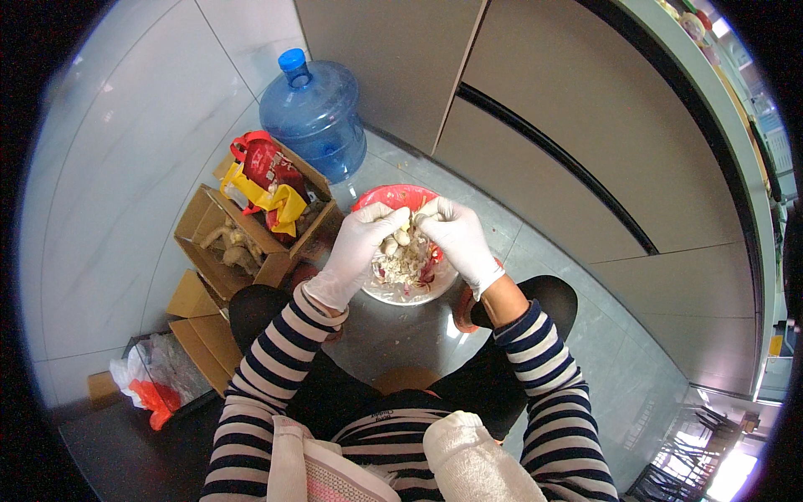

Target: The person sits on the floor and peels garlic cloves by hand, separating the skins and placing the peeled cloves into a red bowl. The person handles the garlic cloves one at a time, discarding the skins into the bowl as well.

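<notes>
Both of my hands wear thin white gloves and meet above a round basin (409, 295) on the floor between my feet. My left hand (370, 235) has its fingers curled around pale pieces that look like garlic cloves (395, 241). Close beside it, my right hand (448, 229) pinches a small pale piece, too small to name surely, between thumb and fingers. Beneath them the basin holds whitish peelings (404, 267), some reddish scraps and clear plastic film. A red bag or lining (396, 196) covers its far side.
Cardboard boxes (276, 271) stand at the left, holding ginger root (235, 251) and red and yellow bags (273, 182). A blue water jug (320, 119) stands behind them by the wall. Cabinet fronts (546, 176) line the right. Plastic bags (157, 376) lie at lower left.
</notes>
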`<state>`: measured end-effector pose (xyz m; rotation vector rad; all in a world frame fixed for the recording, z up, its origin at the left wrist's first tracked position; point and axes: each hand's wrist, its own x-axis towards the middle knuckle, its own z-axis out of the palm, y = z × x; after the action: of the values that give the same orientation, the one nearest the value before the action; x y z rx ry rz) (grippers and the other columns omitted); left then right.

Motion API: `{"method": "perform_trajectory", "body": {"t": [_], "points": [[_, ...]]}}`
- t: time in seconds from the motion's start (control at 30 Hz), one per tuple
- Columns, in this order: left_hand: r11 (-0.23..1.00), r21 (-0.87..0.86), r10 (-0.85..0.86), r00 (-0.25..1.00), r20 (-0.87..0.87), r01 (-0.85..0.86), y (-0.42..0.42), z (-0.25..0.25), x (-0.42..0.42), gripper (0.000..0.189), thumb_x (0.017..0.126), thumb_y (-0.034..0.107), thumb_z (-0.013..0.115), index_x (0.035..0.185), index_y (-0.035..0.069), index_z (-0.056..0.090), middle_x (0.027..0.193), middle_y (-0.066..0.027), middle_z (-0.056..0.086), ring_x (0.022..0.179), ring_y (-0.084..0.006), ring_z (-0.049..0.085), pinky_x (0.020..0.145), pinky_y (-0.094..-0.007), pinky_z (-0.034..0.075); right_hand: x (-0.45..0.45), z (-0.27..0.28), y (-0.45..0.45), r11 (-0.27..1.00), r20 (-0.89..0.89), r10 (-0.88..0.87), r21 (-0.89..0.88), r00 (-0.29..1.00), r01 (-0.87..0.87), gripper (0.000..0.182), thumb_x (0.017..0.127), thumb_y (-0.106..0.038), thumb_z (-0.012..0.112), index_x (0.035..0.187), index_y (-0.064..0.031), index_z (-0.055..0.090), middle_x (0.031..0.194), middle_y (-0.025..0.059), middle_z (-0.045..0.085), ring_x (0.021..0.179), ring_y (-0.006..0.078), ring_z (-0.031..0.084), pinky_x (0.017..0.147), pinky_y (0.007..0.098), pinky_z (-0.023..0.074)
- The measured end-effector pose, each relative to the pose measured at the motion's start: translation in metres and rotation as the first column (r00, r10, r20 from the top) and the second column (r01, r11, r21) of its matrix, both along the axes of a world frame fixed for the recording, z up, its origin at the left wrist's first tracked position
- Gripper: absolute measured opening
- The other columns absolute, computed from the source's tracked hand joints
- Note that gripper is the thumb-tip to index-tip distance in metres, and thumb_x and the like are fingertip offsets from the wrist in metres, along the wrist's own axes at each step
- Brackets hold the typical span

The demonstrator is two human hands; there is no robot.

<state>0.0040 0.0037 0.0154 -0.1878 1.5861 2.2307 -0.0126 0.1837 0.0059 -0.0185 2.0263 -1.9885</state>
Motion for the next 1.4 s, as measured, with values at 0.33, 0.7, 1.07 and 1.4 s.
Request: {"method": "perform_trajectory", "body": {"t": [0.33, 0.7, 1.07, 1.4], "points": [[0.999, -0.014, 0.037, 0.999, 0.001, -0.037, -0.004, -0.005, -0.003, 0.016, 0.097, 0.019, 0.063, 0.092, 0.005, 0.066, 0.075, 0.0023, 0.061, 0.063, -0.0031, 0.053, 0.057, -0.0177, 0.04, -0.001, 0.005, 0.003, 0.994, -0.039, 0.083, 0.074, 0.996, -0.08, 0.017, 0.088, -0.02, 0.073, 0.085, -0.0046, 0.067, 0.078, -0.0003, 0.068, 0.069, 0.0061, 0.06, 0.065, 0.0247, 0.0495], [0.998, -0.046, 0.03, 0.998, -0.057, -0.032, 0.001, -0.013, -0.001, 0.015, 0.096, 0.018, 0.065, 0.089, 0.005, 0.065, 0.074, 0.002, 0.061, 0.062, -0.0046, 0.054, 0.058, -0.0182, 0.041, 0.003, 0.005, 0.002, 0.989, -0.036, 0.124, 0.079, 0.992, -0.121, 0.008, 0.086, -0.01, 0.066, 0.082, -0.0029, 0.067, 0.077, 0.0014, 0.069, 0.069, 0.0069, 0.062, 0.064, 0.0246, 0.0512], [1.0, -0.014, -0.025, 0.999, -0.027, 0.024, 0.001, -0.008, -0.001, 0.015, 0.097, 0.018, 0.063, 0.089, 0.006, 0.063, 0.073, 0.0021, 0.059, 0.061, -0.0043, 0.051, 0.057, -0.0186, 0.039, 0.003, 0.005, 0.004, 0.991, -0.03, 0.135, 0.022, 0.99, -0.134, 0.008, 0.085, -0.008, 0.066, 0.079, -0.0032, 0.064, 0.077, 0.0006, 0.067, 0.069, 0.0063, 0.061, 0.064, 0.024, 0.0501], [0.993, 0.086, -0.079, 0.996, -0.045, 0.083, 0.0, -0.005, -0.002, 0.019, 0.101, 0.021, 0.057, 0.101, 0.004, 0.064, 0.088, 0.0005, 0.064, 0.077, -0.0048, 0.058, 0.069, -0.0188, 0.045, 0.001, 0.008, 0.005, 0.994, -0.031, 0.107, -0.022, 0.994, -0.108, 0.007, 0.085, -0.007, 0.065, 0.079, -0.0044, 0.063, 0.078, -0.0006, 0.066, 0.07, 0.0056, 0.057, 0.065, 0.0227, 0.0473]]}}
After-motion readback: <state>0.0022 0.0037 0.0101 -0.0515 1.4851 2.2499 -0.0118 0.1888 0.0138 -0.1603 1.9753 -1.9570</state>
